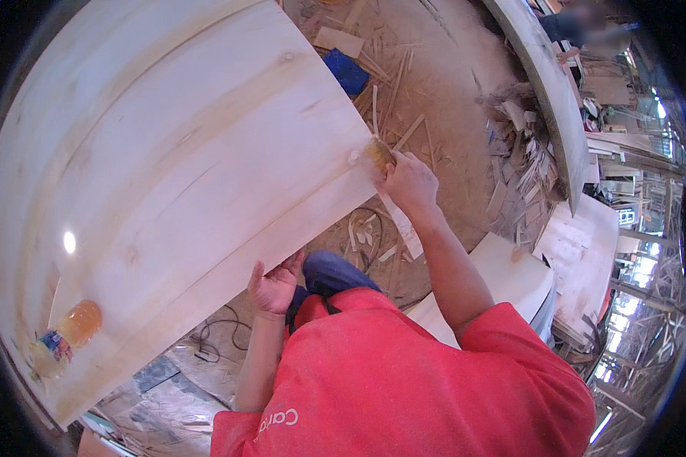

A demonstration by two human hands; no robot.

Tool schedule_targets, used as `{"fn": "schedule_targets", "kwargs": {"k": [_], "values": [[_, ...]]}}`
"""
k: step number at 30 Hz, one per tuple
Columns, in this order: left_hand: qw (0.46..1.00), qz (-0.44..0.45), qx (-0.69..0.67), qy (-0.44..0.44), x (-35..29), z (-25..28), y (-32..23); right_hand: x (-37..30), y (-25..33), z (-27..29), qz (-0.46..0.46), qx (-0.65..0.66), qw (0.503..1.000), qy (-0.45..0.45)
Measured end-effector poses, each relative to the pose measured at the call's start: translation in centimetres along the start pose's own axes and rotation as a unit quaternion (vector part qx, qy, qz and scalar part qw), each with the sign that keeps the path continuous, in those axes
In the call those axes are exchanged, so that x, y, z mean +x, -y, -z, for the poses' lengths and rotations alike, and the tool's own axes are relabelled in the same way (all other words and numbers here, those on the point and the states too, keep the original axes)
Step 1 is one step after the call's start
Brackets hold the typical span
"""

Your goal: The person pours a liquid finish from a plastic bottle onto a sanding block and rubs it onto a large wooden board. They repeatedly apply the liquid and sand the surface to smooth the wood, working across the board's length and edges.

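Observation:
A large pale wooden board [206,145] with brownish grain spreads out in front of me. My right hand [412,183] is closed round a small yellow-brown piece [379,155], pressed against the board's right corner; its kind is not clear. Below that hand a thin pale strip [401,221] hangs down past the edge. At the board's near edge is my left hand [273,286], palm up, thumb apart and fingers partly hidden by the edge. A clear plastic bottle [67,336] with orange liquid is on the board's left end; whether it stands or lies I cannot tell.
Wood scraps [392,84] and a blue piece [346,72] litter the floor beyond the board. A dark cable [215,335] lies beneath the near edge. To the right are more pale boards [579,247], a long curved-looking panel [549,84] and a scrap heap [537,156]. Another person [575,27] is far right.

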State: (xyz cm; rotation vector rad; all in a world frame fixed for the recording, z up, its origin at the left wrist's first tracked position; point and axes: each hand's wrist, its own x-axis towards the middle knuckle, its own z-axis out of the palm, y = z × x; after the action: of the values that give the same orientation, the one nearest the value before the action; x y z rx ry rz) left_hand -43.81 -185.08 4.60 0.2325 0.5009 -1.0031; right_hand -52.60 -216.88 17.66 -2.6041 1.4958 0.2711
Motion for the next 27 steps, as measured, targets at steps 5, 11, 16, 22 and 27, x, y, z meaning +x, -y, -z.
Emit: {"fn": "schedule_targets", "kwargs": {"k": [5, 11, 16, 22, 27], "values": [[1.0, -0.001, 0.006, -0.03, 0.3, 0.3, 0.1, 0.0, 1.1, -1.7, -0.023, -0.028, 0.999, 0.012], [1.0, 0.02, -0.008, 0.019, 0.6, 2.1, 0.0, -0.1, 1.7, -2.6, -0.004, -0.07, 0.997, -0.006], [1.0, 0.015, 0.013, -0.009, 0.4, 1.1, 0.1, -0.6, 2.4, -3.5, 0.0, -0.08, 0.997, -0.009], [0.999, 0.021, 0.02, -0.02, 0.5, 1.6, 0.0, -2.9, 4.9, -3.6, 0.046, -0.022, 0.998, 0.03], [0.999, 0.019, 0.028, -0.017, 0.2, 1.5, 0.0, -2.1, 4.2, 0.9, -0.028, 0.032, 0.996, 0.075]]}}
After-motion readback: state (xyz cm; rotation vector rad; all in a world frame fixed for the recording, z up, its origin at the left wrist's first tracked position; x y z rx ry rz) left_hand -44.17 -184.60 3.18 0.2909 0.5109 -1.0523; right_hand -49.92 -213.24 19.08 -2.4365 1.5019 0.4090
